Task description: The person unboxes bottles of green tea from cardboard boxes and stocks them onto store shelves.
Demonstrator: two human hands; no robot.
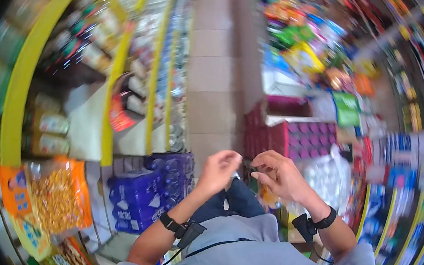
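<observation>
Both of my hands are raised before my waist, over the aisle between store shelves. My left hand [218, 171] has curled fingers, with the thumb tip near the index fingertip; blur hides whether anything small is between them. My right hand [281, 177] is half curled, thumb and fingers apart, with nothing seen in it. The two hands face each other without touching. Close to the right hand are a magenta carton of round-topped containers [310, 138] and a clear plastic bag with pale contents [326, 178]. Shrink-wrapped blue packs [137, 199] sit to the left of my left hand.
Shelves with yellow edge strips [106, 145] line the left side, holding jars and bottles. A bag of yellow snacks [59, 197] hangs at the left. Colourful snack packets [302, 56] are heaped on the right. The tiled floor [212, 72] runs ahead between them.
</observation>
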